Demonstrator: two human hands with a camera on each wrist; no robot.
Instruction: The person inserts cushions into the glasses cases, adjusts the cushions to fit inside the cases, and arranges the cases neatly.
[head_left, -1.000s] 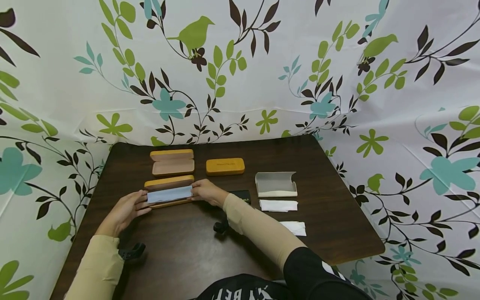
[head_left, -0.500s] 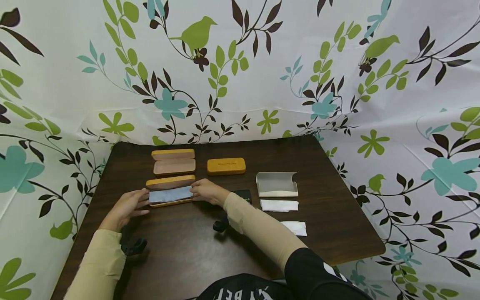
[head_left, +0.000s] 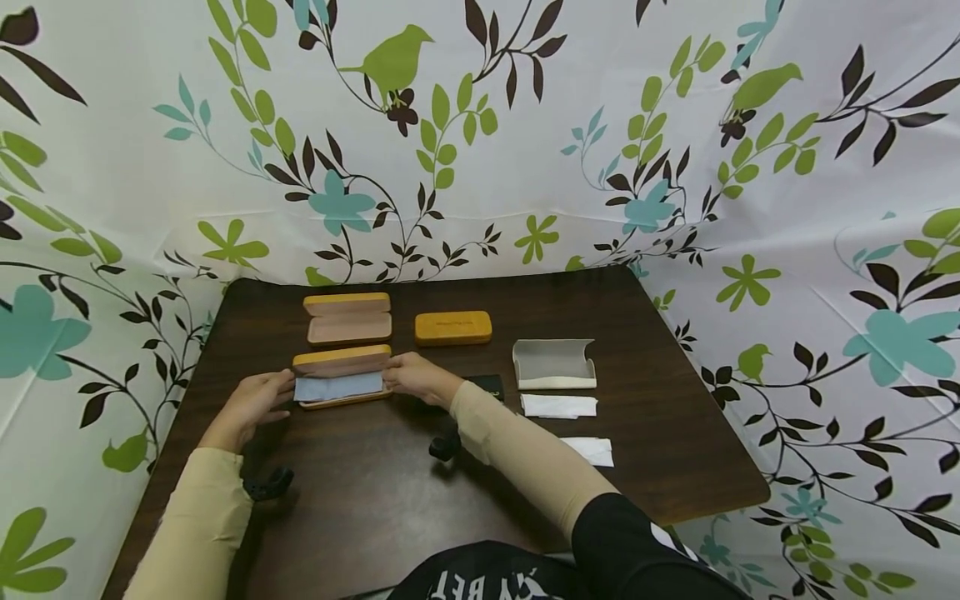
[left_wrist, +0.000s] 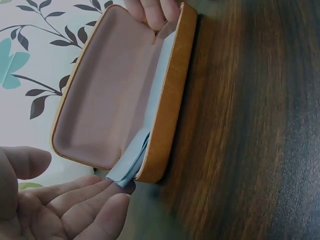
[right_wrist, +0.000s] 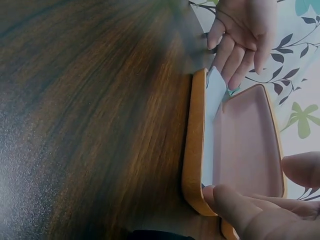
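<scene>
A yellow-orange glasses case (head_left: 341,361) with a pinkish lining stands open on the table, lid raised at the back. In its lower half lies a folded light blue cloth (head_left: 339,387), whose left end juts past the case's end, as the left wrist view shows. My left hand (head_left: 251,404) is at that end, fingers (left_wrist: 82,202) stretched out beneath the cloth's tip and thumb apart. At the case's right end, my right hand (head_left: 420,377) reaches in; its fingertips (right_wrist: 210,192) touch the cloth's end inside the rim, with the thumb held away.
Behind stands another open yellow case (head_left: 348,328), with a closed yellow case (head_left: 453,328) to its right. A dark flat item (head_left: 487,385) sits partly behind the right forearm. Farther right are an open grey-white case (head_left: 553,367), a folded white cloth (head_left: 558,407) and another white cloth (head_left: 592,451).
The blue cloth, earlier stretched between both hands over the case, has sunk down into its lower half. My left hand's fingers have loosened from its end; the right hand has barely moved.
</scene>
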